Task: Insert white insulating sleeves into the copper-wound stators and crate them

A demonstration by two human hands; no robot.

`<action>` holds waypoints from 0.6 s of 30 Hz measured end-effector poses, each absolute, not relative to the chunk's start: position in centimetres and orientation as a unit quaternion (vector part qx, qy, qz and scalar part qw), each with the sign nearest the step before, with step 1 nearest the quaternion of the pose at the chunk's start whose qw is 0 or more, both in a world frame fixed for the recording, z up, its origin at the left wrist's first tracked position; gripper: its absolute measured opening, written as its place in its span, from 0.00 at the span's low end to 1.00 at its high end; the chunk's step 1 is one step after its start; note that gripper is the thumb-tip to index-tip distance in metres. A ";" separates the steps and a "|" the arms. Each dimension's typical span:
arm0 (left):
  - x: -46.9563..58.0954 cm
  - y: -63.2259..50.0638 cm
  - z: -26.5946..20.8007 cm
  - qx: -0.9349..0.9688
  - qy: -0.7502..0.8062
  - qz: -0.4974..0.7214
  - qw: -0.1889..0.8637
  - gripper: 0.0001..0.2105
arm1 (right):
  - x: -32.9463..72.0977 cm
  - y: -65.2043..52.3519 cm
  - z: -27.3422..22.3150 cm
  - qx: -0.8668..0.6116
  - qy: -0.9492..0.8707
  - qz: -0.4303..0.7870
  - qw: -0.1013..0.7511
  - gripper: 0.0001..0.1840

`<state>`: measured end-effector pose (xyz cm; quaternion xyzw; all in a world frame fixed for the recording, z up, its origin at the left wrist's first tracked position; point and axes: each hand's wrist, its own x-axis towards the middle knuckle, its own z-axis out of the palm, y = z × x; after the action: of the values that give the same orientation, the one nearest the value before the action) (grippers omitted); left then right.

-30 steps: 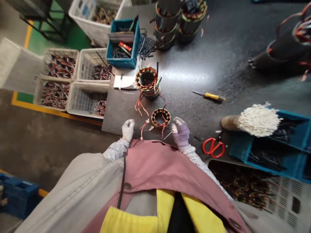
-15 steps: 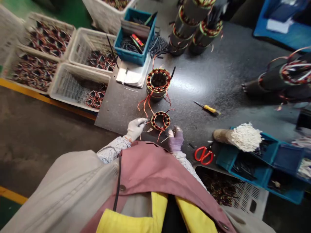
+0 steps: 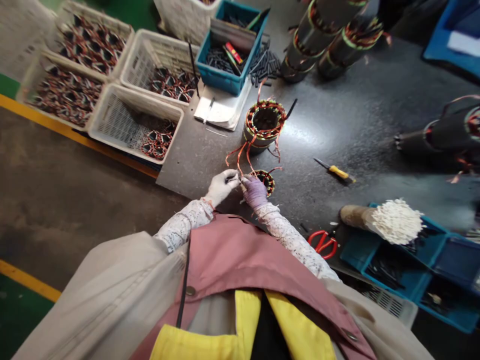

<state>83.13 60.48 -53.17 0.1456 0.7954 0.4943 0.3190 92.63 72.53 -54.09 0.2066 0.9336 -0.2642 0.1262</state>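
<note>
Far left of the coil, a dark floor [image 3: 86, 185] carries a yellow line [image 3: 56, 123], with green paint beyond it. Four pale crates [image 3: 112, 117] sit left of the coil, bunches of red, white and black wire in them. Nearer the coil begins the worktop [image 3: 296, 192], dark grey and scuffed. Just left of the coil and beyond it, a blue bin [image 3: 221, 80] of black tubes stands partly on a notebook [image 3: 217, 112], where a pen [image 3: 209, 109] lies. The coil [image 3: 264, 133] itself stands upright, orange leads trailing down towards the wearer. On its near side, slightly left, the left hand [image 3: 221, 188], in a white glove, meets the right hand [image 3: 255, 193], in purple; the fingers of both are pinched together on a lead [image 3: 239, 162]. A ring [image 3: 270, 186] lies just nearer than the coil, partly covered by the right hand. Beyond the coil to the right rise wound stacks [image 3: 300, 52]; light gleams on the bare surface beside it. Right of the coil lie a yellow-handled screwdriver [image 3: 338, 172] and, closer to the wearer, red scissors [image 3: 321, 243]. Farther right of the coil are a white bundle [image 3: 398, 221], blue trays [image 3: 354, 255] and dark cylinders [image 3: 450, 134].
</note>
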 end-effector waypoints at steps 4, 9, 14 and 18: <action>83.2 61.6 -52.8 0.131 0.808 0.472 0.328 0.09 | 92.3 72.6 -53.9 0.189 0.942 -0.228 0.159 0.19; 82.9 59.7 -49.5 0.143 0.810 0.453 0.344 0.11 | 92.3 73.0 -54.4 0.168 0.948 -0.216 0.164 0.22; 79.4 51.8 -41.9 0.158 0.765 0.481 0.399 0.13 | 91.7 73.6 -55.3 0.179 0.943 -0.242 0.142 0.21; 78.3 45.1 -38.1 0.162 0.809 0.530 0.196 0.09 | 93.6 74.8 -55.7 0.193 0.924 -0.327 0.029 0.17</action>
<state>78.33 45.07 -38.08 0.1615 0.8091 0.5298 0.1964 93.64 74.77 -55.71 0.1933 0.9245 -0.3272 0.0293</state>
